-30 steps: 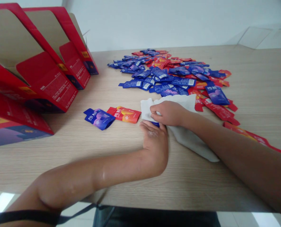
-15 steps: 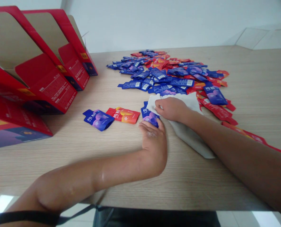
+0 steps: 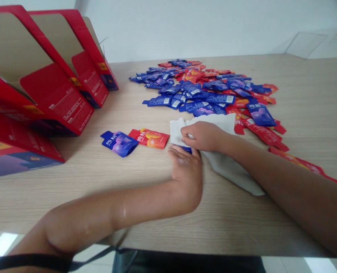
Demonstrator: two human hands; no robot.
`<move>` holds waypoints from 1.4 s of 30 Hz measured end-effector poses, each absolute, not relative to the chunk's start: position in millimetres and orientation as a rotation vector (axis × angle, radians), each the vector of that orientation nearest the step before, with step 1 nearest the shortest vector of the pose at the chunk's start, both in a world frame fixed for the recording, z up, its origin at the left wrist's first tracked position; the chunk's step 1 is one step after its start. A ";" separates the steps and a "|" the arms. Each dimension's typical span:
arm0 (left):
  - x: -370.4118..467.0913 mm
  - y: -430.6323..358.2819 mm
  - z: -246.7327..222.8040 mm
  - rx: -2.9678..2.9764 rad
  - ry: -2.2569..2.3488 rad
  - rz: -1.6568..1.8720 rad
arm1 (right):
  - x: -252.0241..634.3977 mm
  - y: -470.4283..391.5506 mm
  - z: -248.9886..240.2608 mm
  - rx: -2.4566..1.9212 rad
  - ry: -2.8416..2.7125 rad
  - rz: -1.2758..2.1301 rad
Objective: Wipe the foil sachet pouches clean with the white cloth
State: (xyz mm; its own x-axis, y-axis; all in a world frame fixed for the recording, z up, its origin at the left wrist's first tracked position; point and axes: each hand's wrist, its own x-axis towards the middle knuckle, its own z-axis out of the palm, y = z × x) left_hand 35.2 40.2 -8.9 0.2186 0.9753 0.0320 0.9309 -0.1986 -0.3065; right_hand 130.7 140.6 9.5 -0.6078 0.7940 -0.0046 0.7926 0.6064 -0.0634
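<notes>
Close in, my left hand (image 3: 184, 163) and right hand (image 3: 198, 135) meet over one blue pouch (image 3: 187, 149).
Nearest, my left grip is apart, fingers spread on the near end of that pouch, which lies on the surface (image 3: 163, 227), mostly under a white cloth (image 3: 225, 123). My right grip is clamped on the cloth. To the left, a red pouch (image 3: 154, 139) touches a second blue pouch (image 3: 119, 144), with red boxes (image 3: 63, 100) farther left; at the far side spreads a mixed heap (image 3: 194, 89).
</notes>
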 end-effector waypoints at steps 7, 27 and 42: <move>34.4 39.8 -12.5 -2.217 -1.766 0.252 | 135.7 149.2 6.6 -1.508 -2.765 -0.013; 34.4 40.0 -11.0 -2.196 -1.784 0.250 | 130.1 139.9 11.3 -1.363 -2.730 0.025; 35.2 40.3 -12.0 -2.223 -1.779 0.279 | 140.6 154.0 2.1 -1.581 -2.702 -0.065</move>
